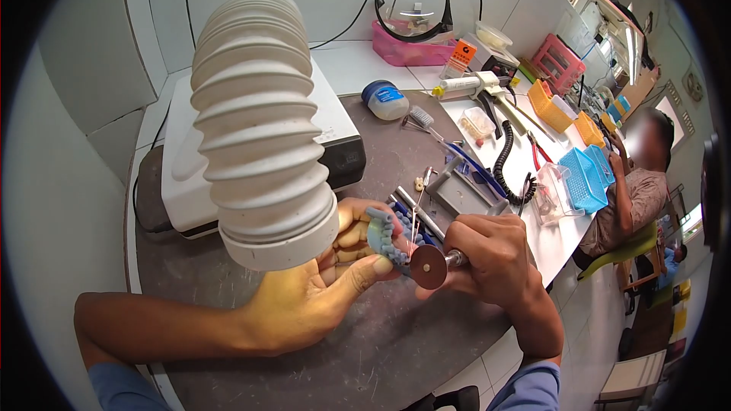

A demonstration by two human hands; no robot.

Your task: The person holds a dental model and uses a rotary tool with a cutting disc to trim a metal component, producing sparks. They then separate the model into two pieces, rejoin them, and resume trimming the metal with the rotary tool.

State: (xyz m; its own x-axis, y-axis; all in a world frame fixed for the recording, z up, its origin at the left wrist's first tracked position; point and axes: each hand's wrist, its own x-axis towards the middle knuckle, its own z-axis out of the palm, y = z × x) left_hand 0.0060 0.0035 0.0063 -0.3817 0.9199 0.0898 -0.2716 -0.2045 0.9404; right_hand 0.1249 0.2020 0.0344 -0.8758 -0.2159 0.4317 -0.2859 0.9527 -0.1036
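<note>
My left hand is closed around a blue-grey dental model with a row of teeth, its thumb pressed along the near side. In my right hand is a rotary handpiece, gripped with wrapped fingers. A round reddish-brown cutting disc is mounted on its tip, right beside the model's teeth. Thin bright streaks rise near the disc. Whether the disc touches the model cannot be made out, as it covers that spot.
A white ribbed hose hangs over my left hand, before a white machine. Beyond my hands lie a grey tray, a blue-lidded jar and a brush. Blue baskets stand right, near a seated person.
</note>
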